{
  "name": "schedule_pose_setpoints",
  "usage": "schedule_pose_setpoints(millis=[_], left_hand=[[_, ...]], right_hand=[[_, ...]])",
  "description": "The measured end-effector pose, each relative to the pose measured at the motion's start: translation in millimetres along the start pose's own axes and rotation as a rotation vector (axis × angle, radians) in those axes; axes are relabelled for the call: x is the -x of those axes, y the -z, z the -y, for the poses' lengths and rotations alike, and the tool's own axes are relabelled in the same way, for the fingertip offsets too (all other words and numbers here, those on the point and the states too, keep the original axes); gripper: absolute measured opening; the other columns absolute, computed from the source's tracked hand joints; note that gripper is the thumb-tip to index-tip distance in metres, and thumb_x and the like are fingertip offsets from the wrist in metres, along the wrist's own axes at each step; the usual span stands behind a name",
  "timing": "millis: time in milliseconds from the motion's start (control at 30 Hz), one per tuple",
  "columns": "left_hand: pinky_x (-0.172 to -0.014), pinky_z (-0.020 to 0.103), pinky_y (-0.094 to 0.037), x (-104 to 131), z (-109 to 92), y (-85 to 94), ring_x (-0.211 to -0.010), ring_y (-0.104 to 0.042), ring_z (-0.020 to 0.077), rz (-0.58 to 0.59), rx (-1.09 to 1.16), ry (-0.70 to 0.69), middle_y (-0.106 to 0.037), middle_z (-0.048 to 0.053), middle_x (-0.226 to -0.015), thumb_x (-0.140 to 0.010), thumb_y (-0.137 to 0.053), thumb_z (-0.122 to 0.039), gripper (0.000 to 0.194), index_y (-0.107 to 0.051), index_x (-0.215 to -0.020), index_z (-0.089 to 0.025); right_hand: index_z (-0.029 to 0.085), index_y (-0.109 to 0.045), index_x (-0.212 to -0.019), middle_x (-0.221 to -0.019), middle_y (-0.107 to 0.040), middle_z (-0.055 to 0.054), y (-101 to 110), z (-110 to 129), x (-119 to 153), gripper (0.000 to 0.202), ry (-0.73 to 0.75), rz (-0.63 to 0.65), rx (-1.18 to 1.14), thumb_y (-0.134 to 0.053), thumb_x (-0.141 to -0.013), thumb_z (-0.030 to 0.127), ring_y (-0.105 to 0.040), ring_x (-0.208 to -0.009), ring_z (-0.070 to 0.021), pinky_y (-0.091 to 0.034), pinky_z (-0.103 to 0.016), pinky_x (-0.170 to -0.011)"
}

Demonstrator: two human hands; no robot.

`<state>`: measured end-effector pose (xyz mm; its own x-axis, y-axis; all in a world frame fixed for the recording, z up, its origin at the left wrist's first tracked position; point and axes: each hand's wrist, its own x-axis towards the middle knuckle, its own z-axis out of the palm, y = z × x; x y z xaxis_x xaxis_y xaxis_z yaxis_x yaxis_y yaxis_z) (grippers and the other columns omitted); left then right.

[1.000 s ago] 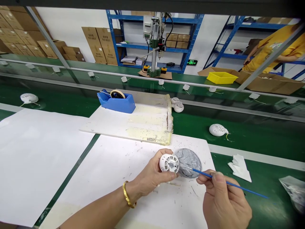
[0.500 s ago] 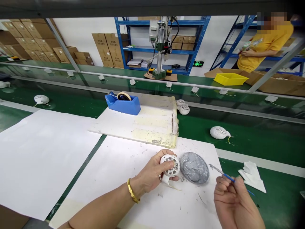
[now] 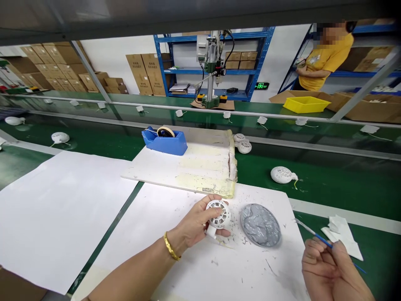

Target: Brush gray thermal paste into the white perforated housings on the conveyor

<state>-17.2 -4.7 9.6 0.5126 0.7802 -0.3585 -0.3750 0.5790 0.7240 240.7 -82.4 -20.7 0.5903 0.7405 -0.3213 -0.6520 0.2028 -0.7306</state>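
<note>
My left hand (image 3: 200, 223) is closed round a white fan housing (image 3: 218, 214) with a slotted round face. Its thumb presses on the centre of that face. A short neck with a thin wire points down from the housing. In my right hand (image 3: 328, 267), pinched between thumb and fingers, is a thin blue stick tool (image 3: 322, 239); its pale tip points up and left. Between the hands, a shallow round dish of grey paste (image 3: 261, 225) lies on the white sheet (image 3: 188, 251). The tool's tip is apart from the paste and from the housing.
A blue tape dispenser (image 3: 165, 141) sits on a white board (image 3: 200, 161). Crumpled white tissue (image 3: 343, 236) lies at the right. More white housings (image 3: 282, 174) rest on the green conveyor belt (image 3: 338, 182). Beyond the rail stand a yellow bin (image 3: 306, 104) and a person in a yellow shirt (image 3: 326, 62).
My right hand has moved rightward with the stick tool, farther from the dish. My left hand has shifted slightly left, still holding the fan housing. The view has tilted up a little.
</note>
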Motion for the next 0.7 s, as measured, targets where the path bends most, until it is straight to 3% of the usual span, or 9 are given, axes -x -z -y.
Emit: schedule_pose_setpoints(millis=[233,367,500,700], left_hand=[[-0.064,0.037,-0.059,5.0,-1.9,0.0,-0.103,-0.056,0.0262,0.04,-0.066,-0.078,-0.05,0.009,-0.12,-0.084,-0.062,-0.031,0.028,-0.048,-0.106,-0.022],[-0.075,0.041,-0.057,4.0,-0.7,5.1,-0.109,-0.054,0.0268,0.123,-0.02,-0.101,-0.046,0.011,-0.128,-0.088,-0.057,-0.031,0.028,-0.046,-0.113,-0.022],[-0.083,0.043,-0.053,2.4,0.1,10.7,-0.115,-0.05,0.0292,0.212,0.046,-0.121,-0.042,0.011,-0.132,-0.084,-0.063,-0.036,0.041,-0.044,-0.118,-0.024],[-0.086,0.044,-0.051,1.9,-2.5,10.8,-0.112,-0.051,0.0253,0.231,0.035,-0.117,-0.049,0.008,-0.121,-0.073,-0.074,-0.015,0.06,-0.039,-0.12,-0.026]], right_hand=[[0.015,-0.057,-0.075,-0.079,-0.045,-0.001,-0.2,-1.6,-4.0,0.012,0.031,-0.023,-0.046,-0.067,-0.076,0.022,-0.048,-0.067,-0.0077,-0.049,-0.015,-0.053],[0.014,-0.06,-0.075,-0.08,-0.048,-0.002,-7.2,-3.2,-1.7,0.012,0.068,-0.108,-0.032,-0.069,-0.075,0.022,-0.048,-0.068,-0.0089,-0.048,-0.016,-0.052],[0.014,-0.063,-0.078,-0.077,-0.049,-0.002,-7.3,-9.2,0.7,0.015,0.159,-0.138,0.059,-0.072,-0.072,0.025,-0.048,-0.067,-0.0106,-0.047,-0.019,-0.05],[0.013,-0.065,-0.085,-0.075,-0.051,-0.003,0.4,-8.6,2.7,0.024,0.088,-0.108,0.101,-0.074,-0.07,0.03,-0.047,-0.067,-0.0105,-0.043,-0.018,-0.049]])
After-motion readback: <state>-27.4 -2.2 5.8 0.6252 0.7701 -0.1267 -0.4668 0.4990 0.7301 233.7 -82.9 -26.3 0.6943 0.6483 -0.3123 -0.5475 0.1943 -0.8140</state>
